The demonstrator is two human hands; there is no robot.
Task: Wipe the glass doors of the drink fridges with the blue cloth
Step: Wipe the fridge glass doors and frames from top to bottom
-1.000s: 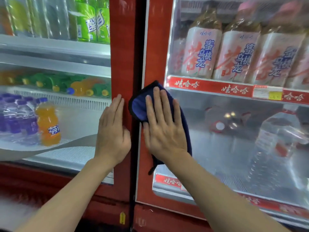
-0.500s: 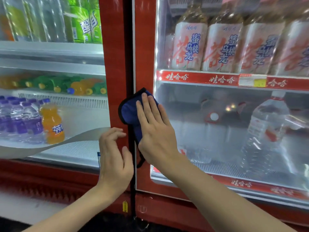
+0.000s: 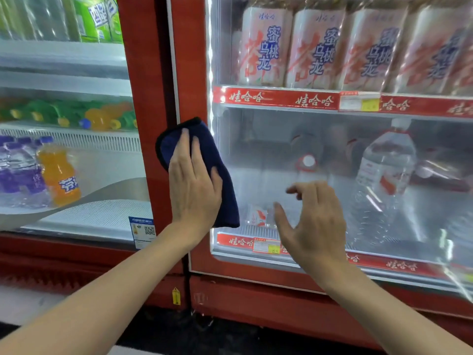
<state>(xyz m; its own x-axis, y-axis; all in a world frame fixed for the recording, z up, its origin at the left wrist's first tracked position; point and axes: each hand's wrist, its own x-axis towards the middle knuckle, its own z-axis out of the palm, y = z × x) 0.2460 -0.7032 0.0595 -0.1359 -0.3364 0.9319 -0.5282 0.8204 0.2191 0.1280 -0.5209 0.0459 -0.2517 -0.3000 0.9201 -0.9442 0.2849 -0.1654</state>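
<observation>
Blue cloth (image 3: 223, 193) sits on the right fridge door's (image 3: 268, 149) left edge, pressed by the flat-fingered left hand (image 3: 194, 193); the right hand (image 3: 314, 226) hovers, loosely curled, empty. Best: firm, overlapping strokes rightward.

We swapped the blue cloth (image 3: 213, 155) from our right hand (image 3: 312, 226) to our left hand (image 3: 194, 193); the right now hovers off the glass door (image 3: 268, 149).
</observation>
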